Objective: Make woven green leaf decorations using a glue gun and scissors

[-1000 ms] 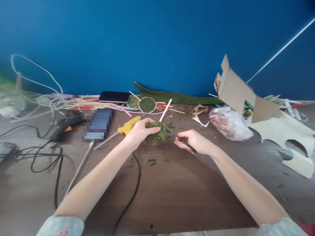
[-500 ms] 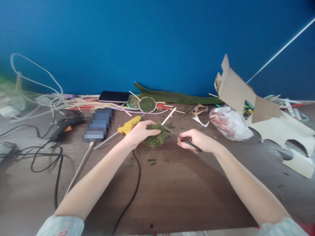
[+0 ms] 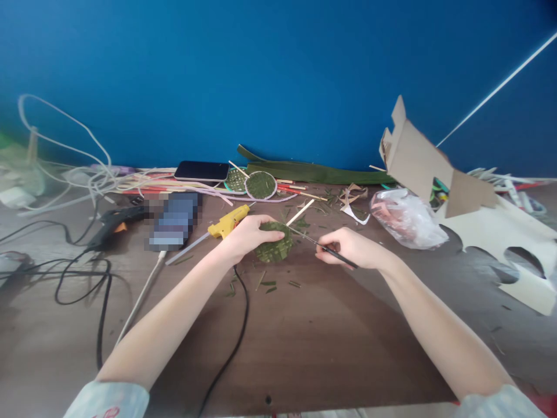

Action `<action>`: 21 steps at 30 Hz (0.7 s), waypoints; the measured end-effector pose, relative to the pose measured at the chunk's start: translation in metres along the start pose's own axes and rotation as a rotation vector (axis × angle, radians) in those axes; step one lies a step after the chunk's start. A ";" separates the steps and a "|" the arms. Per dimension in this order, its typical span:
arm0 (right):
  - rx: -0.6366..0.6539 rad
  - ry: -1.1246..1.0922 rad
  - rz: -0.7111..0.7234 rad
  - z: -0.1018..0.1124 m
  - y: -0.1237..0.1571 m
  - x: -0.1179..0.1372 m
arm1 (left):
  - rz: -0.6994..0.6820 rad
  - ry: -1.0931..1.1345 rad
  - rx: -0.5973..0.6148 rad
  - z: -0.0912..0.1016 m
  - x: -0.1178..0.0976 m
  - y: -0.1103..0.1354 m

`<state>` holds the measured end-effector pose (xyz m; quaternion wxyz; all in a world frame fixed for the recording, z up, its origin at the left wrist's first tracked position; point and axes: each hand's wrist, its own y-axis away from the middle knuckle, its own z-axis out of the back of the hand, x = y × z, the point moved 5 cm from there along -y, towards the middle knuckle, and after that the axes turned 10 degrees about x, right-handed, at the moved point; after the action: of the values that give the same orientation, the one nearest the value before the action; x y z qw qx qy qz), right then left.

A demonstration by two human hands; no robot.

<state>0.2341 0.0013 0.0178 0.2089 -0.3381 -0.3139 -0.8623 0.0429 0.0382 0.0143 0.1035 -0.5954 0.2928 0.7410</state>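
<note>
My left hand [image 3: 255, 233] pinches a round green woven-leaf disc [image 3: 273, 247] between thumb and fingers, just above the table. A pale flat stick [image 3: 301, 212] juts up and right from the disc's edge. My right hand [image 3: 342, 247] is closed around dark-handled scissors [image 3: 333, 252], whose thin blades reach left to the disc's rim near the foot of the stick. Whether the blades are parted is too small to tell. Small green leaf clippings [image 3: 270, 287] lie below the disc. Behind my left hand is a yellow glue gun [image 3: 228, 222] with a glue stick in its back.
A similar disc with a pale rim [image 3: 261, 185] lies at the back beside long green leaves [image 3: 317, 173]. Phones [image 3: 176, 220], cables [image 3: 104, 278] and a black tool [image 3: 115, 223] are at left. To the right are a plastic bag [image 3: 407, 220], a cardboard box [image 3: 420, 151] and cut white card [image 3: 483, 235].
The disc and its stick have turned slightly clockwise, the stick's tip now lower and further right. My right hand has shifted slightly right with the scissors.
</note>
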 end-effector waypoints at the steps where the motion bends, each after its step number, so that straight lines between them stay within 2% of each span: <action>1: -0.005 0.006 -0.001 0.000 0.000 0.000 | 0.001 0.005 0.001 0.000 0.000 0.000; 17: -0.004 0.114 0.024 0.003 -0.004 -0.011 | 0.018 -0.044 0.035 0.001 0.003 -0.001; 21: 0.009 0.050 -0.006 0.002 -0.002 -0.009 | 0.017 -0.015 0.044 0.000 0.001 0.000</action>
<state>0.2402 0.0054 0.0124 0.2156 -0.3147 -0.3136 -0.8696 0.0421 0.0381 0.0132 0.1127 -0.5851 0.3133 0.7394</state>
